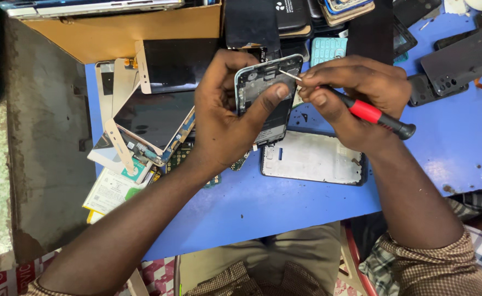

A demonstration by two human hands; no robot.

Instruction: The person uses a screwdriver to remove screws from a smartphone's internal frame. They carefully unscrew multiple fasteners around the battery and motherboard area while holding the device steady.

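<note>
Left hand point(224, 109): curled around the opened phone point(265, 93), thumb pressed across its exposed back.
Right hand point(356, 93): fingers pinching the red-handled screwdriver point(361, 109), tip on the phone.

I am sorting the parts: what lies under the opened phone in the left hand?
Under the opened phone lies the blue table and a white frame; the left hand covers the rest.

A flat white phone frame point(312, 158) lies on the blue table point(460, 148). Broken gold-edged screens point(153, 109) are piled on one side. A dark phone back cover point(460, 60) sits far off.
</note>
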